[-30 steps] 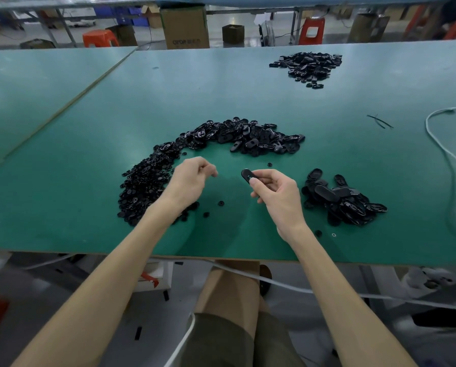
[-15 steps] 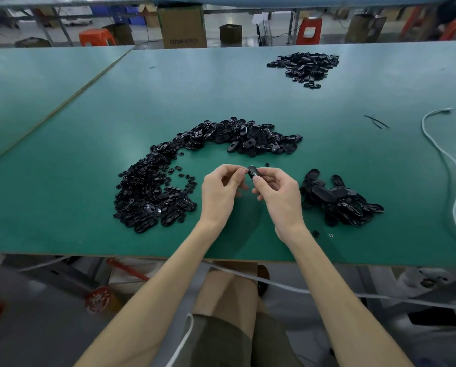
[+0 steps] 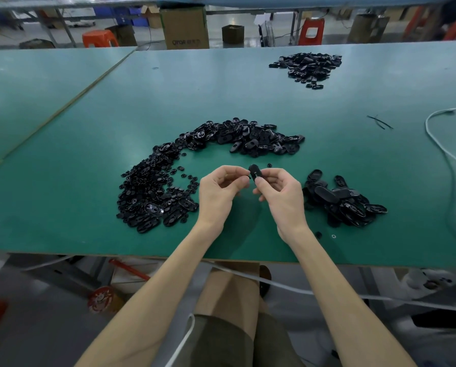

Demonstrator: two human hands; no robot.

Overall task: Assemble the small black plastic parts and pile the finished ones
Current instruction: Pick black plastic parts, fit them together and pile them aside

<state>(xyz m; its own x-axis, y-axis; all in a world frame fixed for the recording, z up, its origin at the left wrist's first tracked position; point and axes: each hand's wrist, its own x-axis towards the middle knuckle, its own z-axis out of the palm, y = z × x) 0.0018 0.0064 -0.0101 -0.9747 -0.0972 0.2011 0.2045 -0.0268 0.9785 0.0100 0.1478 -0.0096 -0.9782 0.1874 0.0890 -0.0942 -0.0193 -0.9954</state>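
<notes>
My right hand [image 3: 281, 197] pinches a small black oval part [image 3: 255, 171] just above the green table [image 3: 89, 229]. My left hand [image 3: 217, 193] meets it from the left, fingertips curled against the part's edge. A curved heap of small black parts [image 3: 155, 192] lies to the left and sweeps behind the hands into a band of larger oval shells [image 3: 253, 140]. A pile of oval pieces [image 3: 340, 201] lies right of my right hand.
Another heap of black parts [image 3: 307, 66] sits far back on the table. A white cable [image 3: 449, 160] snakes along the right side. Two thin black strips [image 3: 379, 121] lie near it. Cardboard boxes and orange stools stand beyond the table.
My left hand left the heap of small parts and came right to meet the oval part held by my right hand. The right hand stayed roughly in place.
</notes>
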